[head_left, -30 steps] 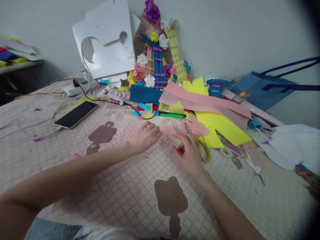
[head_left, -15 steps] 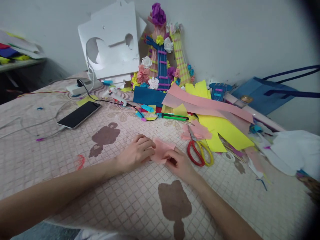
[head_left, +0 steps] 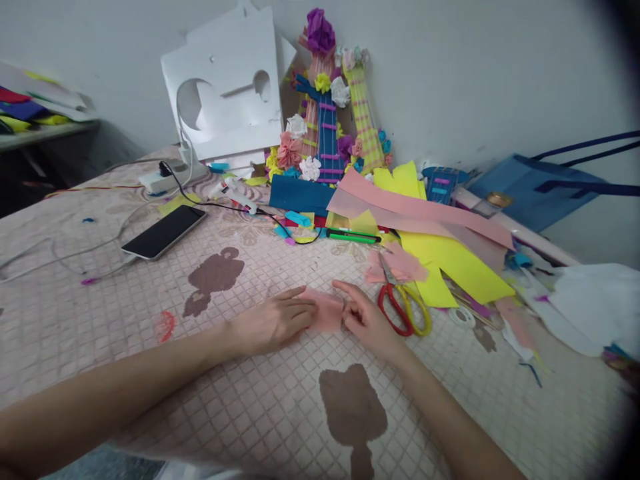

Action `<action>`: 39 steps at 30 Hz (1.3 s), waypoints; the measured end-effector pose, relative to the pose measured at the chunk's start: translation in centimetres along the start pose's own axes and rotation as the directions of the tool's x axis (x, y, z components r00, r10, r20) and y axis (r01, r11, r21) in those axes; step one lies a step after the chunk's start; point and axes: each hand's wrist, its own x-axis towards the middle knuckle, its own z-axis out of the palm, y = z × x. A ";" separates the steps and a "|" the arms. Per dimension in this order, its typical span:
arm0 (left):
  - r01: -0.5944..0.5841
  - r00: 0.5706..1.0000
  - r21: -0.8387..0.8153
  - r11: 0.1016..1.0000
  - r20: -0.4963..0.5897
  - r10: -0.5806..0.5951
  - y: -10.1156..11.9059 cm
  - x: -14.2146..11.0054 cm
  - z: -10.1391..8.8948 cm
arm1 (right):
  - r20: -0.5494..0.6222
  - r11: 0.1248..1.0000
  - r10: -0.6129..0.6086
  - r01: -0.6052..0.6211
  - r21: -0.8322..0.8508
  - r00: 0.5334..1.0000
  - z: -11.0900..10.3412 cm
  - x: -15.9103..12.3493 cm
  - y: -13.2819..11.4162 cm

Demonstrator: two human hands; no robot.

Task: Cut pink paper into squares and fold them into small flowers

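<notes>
A small square of pink crepe paper (head_left: 327, 315) lies flat on the patterned tablecloth in front of me. My left hand (head_left: 277, 321) rests with its fingers stretched over the paper's left side. At the right edge is my right hand (head_left: 370, 323), its index finger extended and the other fingers loosely bent, gripping nothing. Just right of it lie scissors (head_left: 391, 285) with one red and one yellow handle. Several more pink paper pieces (head_left: 407, 260) sit under and beside the blades.
Long pink strips (head_left: 425, 212) and yellow paper (head_left: 450, 263) spread to the right. A green cutter knife (head_left: 353, 236), a glue gun (head_left: 237, 195) and a phone (head_left: 165, 232) with cables lie farther back. Flower-decorated paper guitars (head_left: 327, 137) and white foam board (head_left: 225, 87) lean by the wall.
The pink paper has gone from being held between both hands to lying flat on the cloth. My left fingers have flattened onto it, and my right hand has loosened, index finger raised outward.
</notes>
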 end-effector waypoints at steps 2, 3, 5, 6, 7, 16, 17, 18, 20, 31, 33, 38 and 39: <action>0.003 1.000 -0.025 1.000 0.012 -0.003 0.1 -0.1 0.1 | -0.033 1.000 0.023 -0.023 0.016 0.999 0.3 0.1 0.1; 0.010 1.000 -0.037 0.999 0.015 -0.010 0.1 -0.1 0.1 | -0.041 0.999 0.033 -0.032 0.028 0.999 0.4 0.2 0.0; 0.027 1.000 -0.059 0.998 0.017 -0.027 0.0 -0.2 0.2 | -0.043 0.996 0.057 -0.054 0.069 0.997 0.5 0.2 -0.1; 0.038 0.999 -0.070 0.997 0.020 -0.036 0.0 -0.2 0.2 | -0.044 0.993 0.072 -0.067 0.097 0.996 0.5 0.2 -0.2; 0.049 0.999 -0.079 0.996 0.026 -0.047 0.0 -0.2 0.2 | -0.049 0.989 0.085 -0.078 0.127 0.995 0.5 0.2 -0.4; 0.141 0.990 -0.198 0.970 0.043 -0.135 0.0 0.0 0.4 | 0.092 0.968 -0.193 0.204 -0.144 0.977 -1.1 -1.4 -1.5; 0.151 0.988 -0.203 0.968 0.050 -0.144 0.1 0.0 0.4 | 0.115 0.949 -0.211 0.231 -0.213 0.971 -1.0 -1.4 -1.4; 0.162 0.986 -0.202 0.966 0.061 -0.152 0.1 0.0 0.5 | 0.128 0.929 -0.225 0.252 -0.270 0.966 -0.8 -1.4 -1.3; 0.185 0.981 -0.196 0.963 0.092 -0.170 0.2 -0.1 0.5 | 0.140 0.895 -0.258 0.291 -0.339 0.956 -0.3 -1.3 -0.9; 0.246 0.962 -0.214 0.945 0.169 -0.213 -0.2 -0.8 0.4 | 0.195 0.858 -0.333 0.382 -0.344 0.922 0.1 -1.2 -1.2; 0.240 0.967 -0.225 0.944 0.140 -0.212 -0.5 -1.1 0.6 | 0.232 0.851 -0.353 0.414 -0.322 0.906 0.1 -1.3 -1.2; 0.250 0.968 -0.229 0.941 0.096 -0.234 -0.6 -1.0 0.8 | 0.183 0.837 -0.390 0.431 -0.337 0.902 -0.3 -1.1 -0.6; 0.251 0.968 -0.218 0.943 0.083 -0.239 -0.6 -0.9 0.6 | 0.163 0.830 -0.404 0.436 -0.348 0.900 -0.3 -1.1 -0.5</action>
